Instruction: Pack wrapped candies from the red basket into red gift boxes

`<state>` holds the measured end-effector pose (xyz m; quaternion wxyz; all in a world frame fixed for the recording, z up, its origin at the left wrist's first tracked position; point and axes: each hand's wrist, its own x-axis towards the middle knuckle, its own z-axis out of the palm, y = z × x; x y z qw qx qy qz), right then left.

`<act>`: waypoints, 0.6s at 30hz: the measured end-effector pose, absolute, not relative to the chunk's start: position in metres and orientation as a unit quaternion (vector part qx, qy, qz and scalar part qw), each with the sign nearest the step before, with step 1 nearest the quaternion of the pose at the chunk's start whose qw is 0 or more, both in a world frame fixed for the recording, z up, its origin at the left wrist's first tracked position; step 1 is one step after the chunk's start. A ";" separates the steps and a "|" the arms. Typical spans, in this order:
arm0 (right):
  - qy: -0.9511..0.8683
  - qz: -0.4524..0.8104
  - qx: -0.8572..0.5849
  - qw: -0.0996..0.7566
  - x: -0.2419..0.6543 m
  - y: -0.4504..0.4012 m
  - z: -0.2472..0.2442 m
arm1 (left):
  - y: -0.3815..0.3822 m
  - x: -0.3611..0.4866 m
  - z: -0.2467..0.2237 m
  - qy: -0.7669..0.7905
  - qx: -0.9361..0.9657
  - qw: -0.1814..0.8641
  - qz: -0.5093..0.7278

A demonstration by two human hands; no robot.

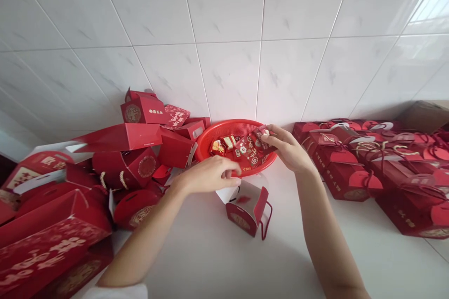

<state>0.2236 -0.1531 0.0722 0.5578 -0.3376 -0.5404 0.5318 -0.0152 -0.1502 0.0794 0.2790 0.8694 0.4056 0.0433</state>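
A red plastic basket (224,126) stands by the wall with gold-and-red wrapped sweets (218,147) and red packets in it. My right hand (285,145) pinches a dark red printed packet (260,144) over the basket's right side. At the basket's front edge, my left hand (219,174) has its fingers curled, and whether they hold anything is hidden. Just below it, a small red gift box (242,217) stands open on the white surface, showing its pale inside, with a dark red cord handle at its right.
Red boxes (143,110) are piled loosely at the left, up to the wall. Rows of closed red boxes with cords (342,180) stand at the right, near a brown carton (426,114). White tiles (228,74) rise behind.
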 end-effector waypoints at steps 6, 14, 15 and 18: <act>-0.717 0.481 -0.314 0.395 0.211 -0.173 0.076 | -0.183 -0.029 0.073 0.466 0.856 0.220 -0.046; -0.825 0.384 -0.330 0.250 0.206 -0.183 0.074 | -0.186 -0.030 0.067 0.469 0.833 0.293 -0.015; -0.827 0.382 -0.327 0.251 0.206 -0.184 0.074 | -0.186 -0.031 0.065 0.466 0.833 0.299 -0.010; -0.832 0.391 -0.307 0.245 0.204 -0.185 0.072 | -0.184 -0.033 0.060 0.467 0.838 0.281 -0.006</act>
